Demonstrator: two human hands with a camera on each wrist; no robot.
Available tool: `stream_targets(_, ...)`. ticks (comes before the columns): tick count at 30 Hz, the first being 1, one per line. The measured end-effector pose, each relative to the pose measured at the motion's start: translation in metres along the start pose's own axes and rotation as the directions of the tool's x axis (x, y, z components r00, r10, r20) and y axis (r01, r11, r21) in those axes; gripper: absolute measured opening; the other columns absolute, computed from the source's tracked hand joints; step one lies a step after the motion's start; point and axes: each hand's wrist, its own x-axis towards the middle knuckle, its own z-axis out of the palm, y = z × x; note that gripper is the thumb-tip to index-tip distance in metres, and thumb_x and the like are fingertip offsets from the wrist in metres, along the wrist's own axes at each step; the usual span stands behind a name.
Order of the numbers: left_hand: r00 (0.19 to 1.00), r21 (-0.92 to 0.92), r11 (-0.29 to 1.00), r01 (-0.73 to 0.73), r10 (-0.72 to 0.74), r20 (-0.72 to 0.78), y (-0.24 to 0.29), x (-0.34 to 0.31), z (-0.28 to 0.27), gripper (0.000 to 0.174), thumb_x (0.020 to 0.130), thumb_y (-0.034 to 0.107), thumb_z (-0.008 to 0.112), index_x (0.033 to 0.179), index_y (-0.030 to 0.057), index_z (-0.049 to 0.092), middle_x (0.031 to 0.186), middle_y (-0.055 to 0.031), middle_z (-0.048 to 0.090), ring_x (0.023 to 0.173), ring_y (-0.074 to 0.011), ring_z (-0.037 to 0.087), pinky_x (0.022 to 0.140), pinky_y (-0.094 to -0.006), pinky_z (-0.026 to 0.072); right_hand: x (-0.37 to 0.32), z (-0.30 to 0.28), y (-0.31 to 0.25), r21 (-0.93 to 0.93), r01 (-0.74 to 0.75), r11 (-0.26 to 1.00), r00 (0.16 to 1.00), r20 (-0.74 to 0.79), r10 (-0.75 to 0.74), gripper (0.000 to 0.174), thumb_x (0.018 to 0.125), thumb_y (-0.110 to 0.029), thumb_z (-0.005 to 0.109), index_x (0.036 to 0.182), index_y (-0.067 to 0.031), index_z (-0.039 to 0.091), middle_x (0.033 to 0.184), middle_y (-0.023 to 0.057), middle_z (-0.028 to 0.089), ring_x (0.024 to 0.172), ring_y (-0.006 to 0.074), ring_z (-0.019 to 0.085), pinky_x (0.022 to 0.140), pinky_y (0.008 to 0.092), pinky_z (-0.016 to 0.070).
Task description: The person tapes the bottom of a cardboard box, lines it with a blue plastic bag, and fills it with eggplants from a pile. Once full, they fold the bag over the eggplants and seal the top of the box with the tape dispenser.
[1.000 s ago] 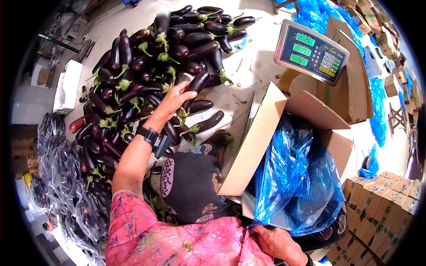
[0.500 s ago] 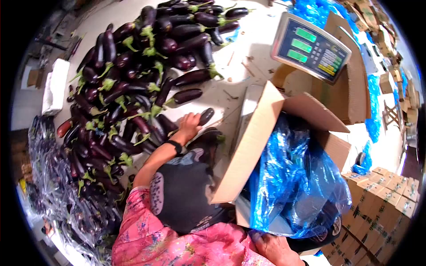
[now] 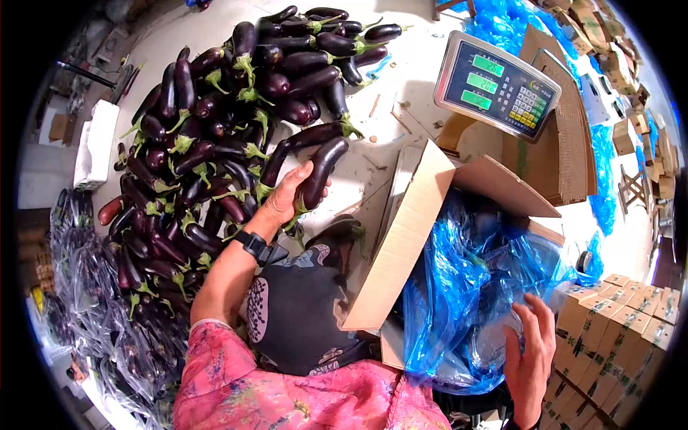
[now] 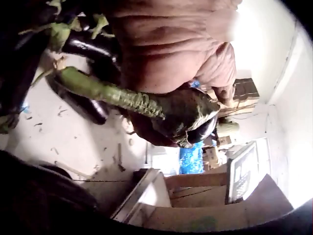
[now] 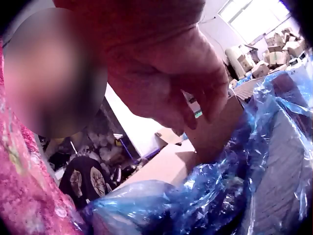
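Dark purple and glossy, one eggplant (image 3: 322,172) sits in the left hand (image 3: 290,193) of the person in front of me, lifted at the near edge of the pile. The fingers are curled round its body, with the thumb lying along the side facing the pile; its rounded end points up and away, and the green stem end comes down toward the wrist. The view from the left wrist shows that stem (image 4: 110,93) sticking out past the palm.

Heaped eggplants (image 3: 208,136) spread over the pale floor (image 3: 376,179), most with green caps on, and a bent one lies just beside the one being held. Bagged eggplants in clear plastic (image 3: 93,287) are at the person's left, near a white foam box (image 3: 97,147).

Over on the other side, the right hand (image 3: 530,347) is raised with its fingers apart and slightly bent, gripping nothing that I can see. It is close to the blue plastic bag (image 3: 459,287) that lines an open cardboard carton (image 3: 405,244) and spills over its near side. Beyond the carton stands a scale display (image 3: 498,84) with green readouts. Taped cartons (image 3: 616,330) are stacked to the right.
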Motion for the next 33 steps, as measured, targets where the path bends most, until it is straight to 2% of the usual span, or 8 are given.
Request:
stream_targets(8,0.986,0.315,0.935,-0.162,0.138,0.096,0.102,-0.039,0.113,0.05,0.094,0.032,0.06,0.131,0.001,0.047,0.104,-0.012,0.066,0.082,-0.0153,0.067,0.072,-0.0266,0.0568,0.003,0.041,0.011,0.431,-0.078,0.899,0.859,0.488,-0.159,0.052,0.08,-0.007,0.072,0.127,0.0009,0.053,0.105,0.024,0.064,0.095,0.0409,0.063,0.079,0.0429,0.0539)
stream_targets(10,0.971,0.417,0.888,-0.193,0.112,0.212,0.128,-0.053,0.167,0.057,0.094,0.034,0.059,0.137,-0.0002,0.043,0.104,-0.0126,0.066,0.083,-0.0148,0.067,0.07,-0.026,0.0566,0.001,0.052,-0.007,0.725,0.093,0.682,0.851,0.298,-0.432,0.068,0.079,-0.009,0.073,0.14,-0.0011,0.043,0.12,0.0271,0.058,0.102,0.0434,0.06,0.086,0.0447,0.0526)
stream_targets(15,0.791,0.767,0.573,-0.289,-0.309,0.529,0.13,-0.081,0.29,0.068,0.091,0.036,0.062,0.144,0.0018,0.038,0.117,-0.0162,0.063,0.098,-0.0199,0.065,0.081,-0.0318,0.0532,-0.006,0.064,-0.073,0.787,0.265,0.557,0.696,0.243,-0.675,0.081,0.075,-0.01,0.075,0.146,-0.0008,0.036,0.147,0.0284,0.033,0.121,0.0458,0.046,0.101,0.051,0.0426)
stream_targets(20,0.551,0.865,0.288,-0.412,-0.677,0.488,0.043,-0.076,0.312,0.063,0.091,0.029,0.06,0.141,-0.0014,0.038,0.124,-0.0279,0.057,0.115,-0.0379,0.058,0.098,-0.0424,0.045,-0.034,0.084,-0.09,0.711,0.47,0.524,0.686,0.08,-0.723,0.045,0.084,-0.011,0.057,0.127,0.0005,0.055,0.129,0.0239,0.053,0.116,0.0406,0.052,0.097,0.0509,0.0444)
stream_targets(23,0.602,0.844,0.012,-0.536,-0.696,0.392,0.007,-0.069,0.273,0.061,0.089,0.027,0.059,0.14,-0.0008,0.04,0.123,-0.0284,0.057,0.113,-0.0421,0.057,0.098,-0.0445,0.0456,-0.028,0.031,-0.059,0.783,0.324,0.531,0.588,0.273,-0.762,0.03,0.081,-0.01,0.062,0.11,-0.0026,0.058,0.103,0.0145,0.06,0.096,0.0349,0.06,0.085,0.0517,0.0482)
stream_targets(26,0.804,0.883,-0.162,-0.441,-0.509,0.308,0.038,-0.071,0.277,0.06,0.088,0.027,0.059,0.14,0.0007,0.041,0.122,-0.0265,0.059,0.112,-0.0421,0.058,0.096,-0.0463,0.0465,-0.028,0.024,-0.009,0.762,0.236,0.603,0.824,0.173,-0.54,0.032,0.077,-0.009,0.068,0.107,-0.0036,0.056,0.1,0.0155,0.06,0.085,0.0349,0.06,0.082,0.0472,0.0496)
stream_targets(29,0.925,0.928,-0.15,-0.341,-0.228,0.303,0.069,-0.064,0.278,0.06,0.087,0.026,0.06,0.14,0.0022,0.043,0.123,-0.0251,0.059,0.113,-0.0416,0.059,0.097,-0.0442,0.0464,-0.016,0.021,0.022,0.348,0.14,0.927,0.931,0.271,-0.243,0.06,0.073,-0.015,0.08,0.125,-0.0018,0.052,0.127,0.0195,0.052,0.111,0.0367,0.055,0.093,0.0445,0.0474)
stream_targets(33,0.917,0.912,-0.106,-0.396,-0.109,0.385,0.071,-0.066,0.259,0.058,0.092,0.024,0.058,0.142,0.0015,0.041,0.123,-0.0216,0.059,0.113,-0.0328,0.059,0.099,-0.0392,0.0444,-0.001,0.069,0.039,0.069,0.291,0.954,0.92,0.255,-0.299,0.06,0.067,-0.021,0.083,0.115,-0.0021,0.054,0.12,0.0164,0.051,0.108,0.0341,0.052,0.091,0.0443,0.0454)
